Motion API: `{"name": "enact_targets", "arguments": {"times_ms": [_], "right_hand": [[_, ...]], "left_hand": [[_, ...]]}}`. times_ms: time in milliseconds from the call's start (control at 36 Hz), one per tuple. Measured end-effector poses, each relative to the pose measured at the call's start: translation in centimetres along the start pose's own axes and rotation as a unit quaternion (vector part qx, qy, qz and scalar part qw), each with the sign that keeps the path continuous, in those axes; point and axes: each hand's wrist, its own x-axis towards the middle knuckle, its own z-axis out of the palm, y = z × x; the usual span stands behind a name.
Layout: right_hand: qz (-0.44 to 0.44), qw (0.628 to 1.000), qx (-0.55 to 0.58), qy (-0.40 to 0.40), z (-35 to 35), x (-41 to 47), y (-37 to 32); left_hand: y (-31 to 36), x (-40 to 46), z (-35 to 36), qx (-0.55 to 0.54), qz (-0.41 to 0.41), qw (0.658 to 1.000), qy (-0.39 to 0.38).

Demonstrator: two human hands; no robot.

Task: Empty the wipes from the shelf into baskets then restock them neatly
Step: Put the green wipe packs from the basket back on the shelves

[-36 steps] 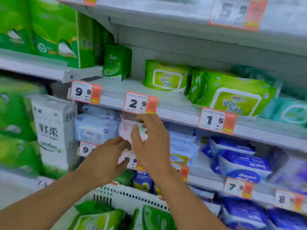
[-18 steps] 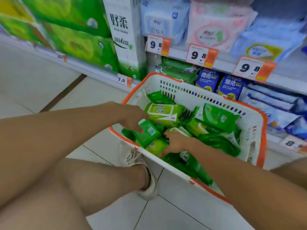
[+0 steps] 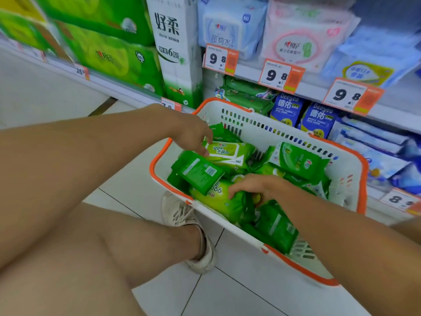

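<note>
— Green wipes (image 3: 230,153) fill the white, orange-rimmed basket (image 3: 271,131), which sits on the floor tiles just in front of the bottom shelf. Which step is this, do you think?

— Restocking, by my reading: the packs are gathered in the basket and both hands are down among them, choosing what to lift.

— What is the left hand (image 3: 191,133) doing?

— It reaches in over the basket's left rim, fingers loosely spread and bent downward. One fingertip touches the pale-green pack near the back left corner. Nothing is gripped; the hand is slack and empty.

— And the right hand (image 3: 257,185)?

— It lies palm-down near the middle of the basket's near edge, fingers (image 3: 237,190) curved over a large lime-green pack (image 3: 216,199). They press on its top, but whether the thumb has closed under it I cannot tell; it is hidden.

— So the next move?

— Probably closing each hand round a pack, lifting clear of the rim without dragging the neighbours out, then carrying them up to the shelf and setting them squarely, labels forward.

— Any risk?

— The packs are slippery-looking and heaped at all angles; a loose grip could spill one.
</note>
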Motion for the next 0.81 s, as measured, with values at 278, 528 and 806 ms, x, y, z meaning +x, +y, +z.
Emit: {"name": "enact_targets", "arguments": {"times_ms": [278,528,806], "right_hand": [[-0.074,0.967,0.240,-0.038,-8.3,-10.0,1.3],[-0.245,0.893,0.376,0.020,-15.9,-22.1,-1.6],[-0.389,0.871,0.225,0.198,-20.5,-36.1,-7.0]], "left_hand": [[-1.0,-1.4,-4.0,-0.143,-0.027,0.989,0.017],[1.5,-3.9,-8.9,-0.607,0.188,0.769,0.063],[9.3,-6.4,-15.9,-0.756,0.198,0.568,0.258]]}}
